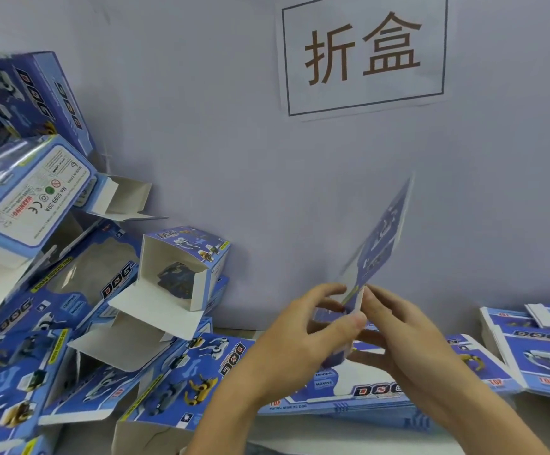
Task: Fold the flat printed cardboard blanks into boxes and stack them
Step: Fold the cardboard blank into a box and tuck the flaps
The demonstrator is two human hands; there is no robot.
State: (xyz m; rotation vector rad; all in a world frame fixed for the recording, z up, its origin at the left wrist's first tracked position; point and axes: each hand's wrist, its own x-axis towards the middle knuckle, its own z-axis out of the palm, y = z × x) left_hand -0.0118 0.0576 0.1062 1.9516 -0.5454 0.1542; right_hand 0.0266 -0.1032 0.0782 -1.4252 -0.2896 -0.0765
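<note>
Below the wall sign: left hand and right hand pinching an upright flat blank; folded boxes heaped far left.

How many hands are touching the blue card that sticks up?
2: the left hand and the right hand both hold the lower end of the upright blue blank.

Perhaps eight folded boxes, two hands
</note>
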